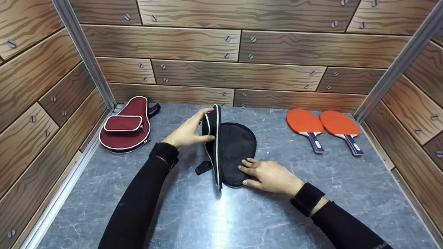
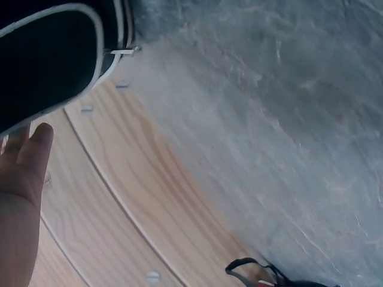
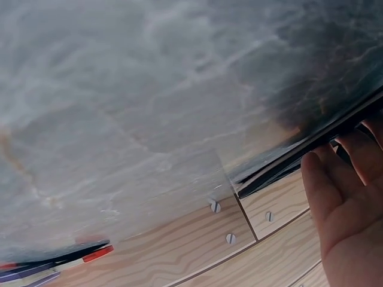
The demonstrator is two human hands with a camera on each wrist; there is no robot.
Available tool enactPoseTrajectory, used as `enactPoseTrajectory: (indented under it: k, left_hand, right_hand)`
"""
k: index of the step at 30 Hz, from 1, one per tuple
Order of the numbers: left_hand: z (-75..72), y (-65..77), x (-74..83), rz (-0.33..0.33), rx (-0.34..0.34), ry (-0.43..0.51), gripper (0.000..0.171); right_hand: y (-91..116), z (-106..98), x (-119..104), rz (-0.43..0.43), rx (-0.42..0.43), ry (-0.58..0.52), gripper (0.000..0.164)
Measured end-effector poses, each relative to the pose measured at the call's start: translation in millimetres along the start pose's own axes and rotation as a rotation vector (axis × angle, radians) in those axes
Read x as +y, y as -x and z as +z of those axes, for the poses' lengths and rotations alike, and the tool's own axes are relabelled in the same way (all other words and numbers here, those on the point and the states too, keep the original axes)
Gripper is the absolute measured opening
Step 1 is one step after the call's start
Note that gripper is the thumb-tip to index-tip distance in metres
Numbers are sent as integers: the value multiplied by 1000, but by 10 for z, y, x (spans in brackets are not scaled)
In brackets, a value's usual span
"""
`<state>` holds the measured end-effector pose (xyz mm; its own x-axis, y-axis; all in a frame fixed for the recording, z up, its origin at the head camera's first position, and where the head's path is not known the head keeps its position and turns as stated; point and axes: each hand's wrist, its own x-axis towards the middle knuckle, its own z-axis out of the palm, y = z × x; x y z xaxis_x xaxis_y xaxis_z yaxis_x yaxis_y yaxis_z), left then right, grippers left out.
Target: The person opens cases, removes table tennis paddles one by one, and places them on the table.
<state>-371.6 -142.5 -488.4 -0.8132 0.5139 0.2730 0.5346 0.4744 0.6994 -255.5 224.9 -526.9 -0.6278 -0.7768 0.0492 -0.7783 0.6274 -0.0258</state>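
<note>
Black fabric of the paddle case [image 1: 231, 152] looks soft and light, so I judge it will fold and sag if it is held by one corner only; the case lies open in the middle of the grey table [image 1: 311, 193], with one half flat and the other half standing up on its edge. The left hand [image 1: 188, 132] holds the raised flap, thumb on the inner side and fingers over the top edge, lightly clamped on it. The right hand [image 1: 268, 174] rests on the flat half near its narrow end, fingers straight and close together, pressing it down. The white piped rim seems the stiffest part, so it is probably the best place to take hold; the smooth table may let the case slide. Left of the black case, near the wall, lies a red case [image 1: 126, 126], closed; right of the black case two orange paddles [image 1: 323, 128] lie side by side, well apart from the hands.
</note>
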Motion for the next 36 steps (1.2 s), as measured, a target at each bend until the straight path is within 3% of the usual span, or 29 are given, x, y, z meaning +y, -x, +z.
enactPoseTrajectory:
  k: [5,12,18,23,31,36]
  left_hand:
    - [135,-50,4,15,-6,-52,107]
    - [323,-121,8,-10,-41,-166,93]
    - [416,-187,43,14,-58,-237,84]
    - [470,-215,64,32,-95,-317,78]
    - [530,-233,121,16,-161,-365,79]
    - [556,-233,126,9,-196,-380,78]
  right_hand:
    - [10,-5,14,-26,8,-21,58]
    - [44,-8,107,-70,7,-52,55]
    - [94,-91,194,-94,69,-60,44]
    - [114,-183,218,-61,148,-70,38]
    - [38,-261,33,-65,287,-2,33]
    - [-52,-201,-192,-118,209,-13,41]
